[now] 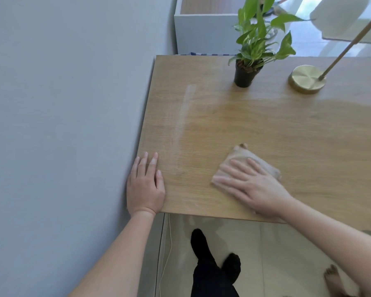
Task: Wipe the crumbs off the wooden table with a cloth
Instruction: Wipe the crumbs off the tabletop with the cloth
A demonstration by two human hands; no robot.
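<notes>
Left hand (145, 185) flat on near-left corner of table (287, 129), fingers straight, bracing; right hand (251, 185) spread flat, pressing beige cloth (241, 156) down near the front edge; crumbs too small to see. Judgement: keep even palm pressure; overlap strokes toward one edge; fold cloth to trap debris. Black pot (243, 77) at back holds leafy plant (259, 37); white box (204, 33) behind table, contents hidden.

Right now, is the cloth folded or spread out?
Folded: the cloth is a small pad with layered edges, pressed under the flat right hand.
</notes>
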